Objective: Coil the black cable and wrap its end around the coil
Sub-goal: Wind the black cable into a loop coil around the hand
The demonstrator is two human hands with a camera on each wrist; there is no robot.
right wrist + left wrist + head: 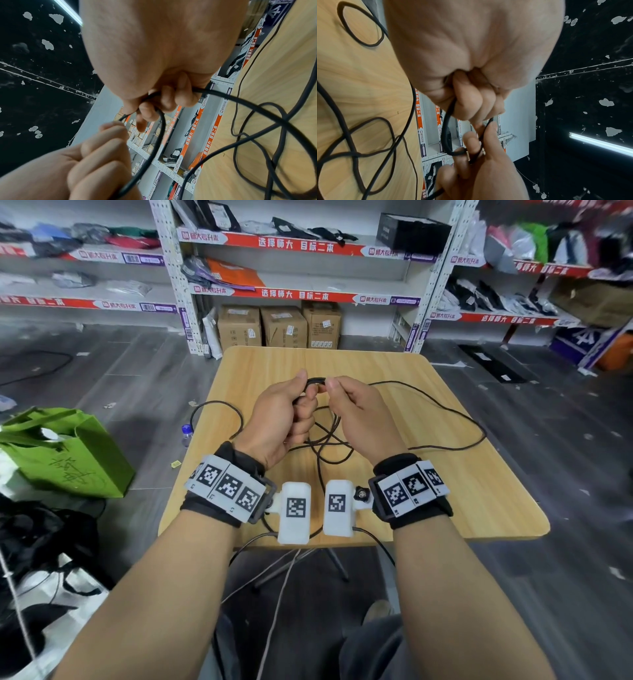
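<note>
A long black cable lies in loose loops over the wooden table. Both hands are raised above the table's middle, thumbs almost touching. My left hand has its fingers curled round a small loop of the cable. My right hand pinches the same cable just to the right, and the strand runs on from its fist down to the table. The cable's ends are not visible.
A green bag and dark bags sit on the floor at left, with a small bottle by the table's left edge. Shelving and cardboard boxes stand behind the table. Thin sensor wires hang below my wrists.
</note>
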